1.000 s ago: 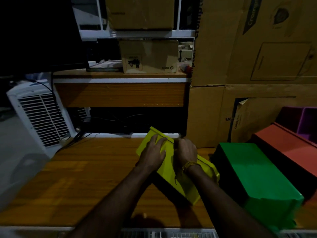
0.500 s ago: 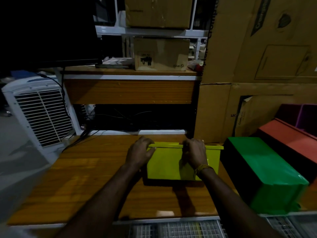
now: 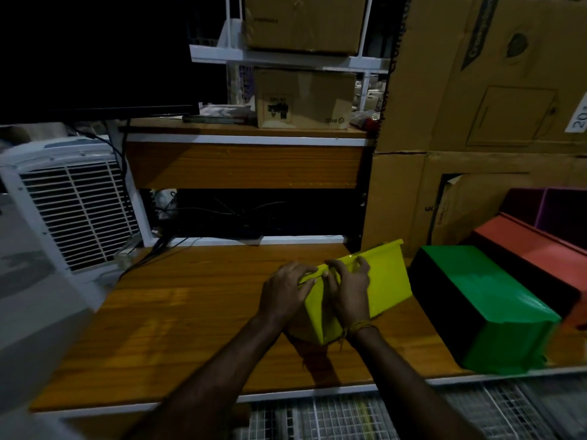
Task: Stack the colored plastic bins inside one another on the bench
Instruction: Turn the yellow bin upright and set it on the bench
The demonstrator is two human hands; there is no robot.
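Wooden bench [image 3: 178,315] ran across the frame, with a wire grid below its near edge. Your left hand [image 3: 283,292] and right hand [image 3: 350,289] were both on the yellow bin [image 3: 386,281], mid-bench, tilted, with one corner down near the wood; contact with the bench was hard to tell. Left fingers were curled over the bin's top rim at the near-left end. Right fingers were spread and hooked over the same rim, palm against the side wall. A yellow thread band [image 3: 359,327] sat on your right wrist.

Just right of the yellow bin lay the green bin [image 3: 495,300], apart from it, with a solid face up; its inside was not visible. Behind it sat the red bin [image 3: 546,249], touching or nearly so, then a purple bin [image 3: 562,208] further back, contents hidden.

Far side: a white grilled appliance [image 3: 70,211] at left, a wooden shelf [image 3: 244,163] carrying a small cardboard box [image 3: 303,100], and large cardboard cartons [image 3: 492,90] stacked at right.
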